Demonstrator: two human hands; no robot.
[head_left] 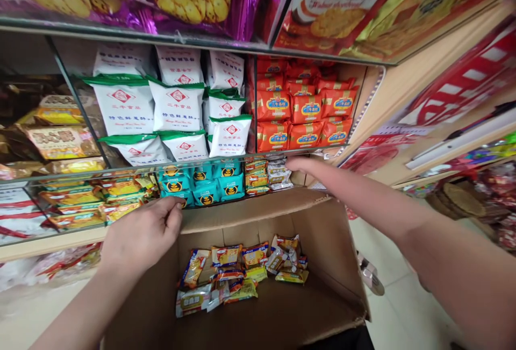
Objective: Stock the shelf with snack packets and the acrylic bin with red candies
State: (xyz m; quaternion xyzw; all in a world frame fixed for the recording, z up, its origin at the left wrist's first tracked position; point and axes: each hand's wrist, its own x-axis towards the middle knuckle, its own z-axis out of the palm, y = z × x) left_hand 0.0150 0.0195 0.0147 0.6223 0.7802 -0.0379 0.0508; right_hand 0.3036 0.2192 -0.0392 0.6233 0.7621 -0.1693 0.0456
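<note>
My left hand [141, 231] is closed, its fingers curled at the left end of the back flap of a cardboard box [258, 210]. What those fingers hold, if anything, is hidden. My right hand [298, 164] reaches into the lower shelf, beside stacked silver packets [278, 172]; its fingers are mostly out of sight. In the box lie several small wrapped snacks, among them an orange-and-blue packet [227, 256], a silver packet [193, 300] and a yellow packet [243, 291]. Teal packets [205, 193] sit in the lower shelf between my hands.
Above are white-and-green bags [177, 108] and red packets [308, 108] behind glass dividers. A glass shelf edge [201, 166] runs above my right hand. Yellow packets [72, 199] fill the lower left. Right of the box are a wooden side panel [363, 119] and a tiled floor [399, 307].
</note>
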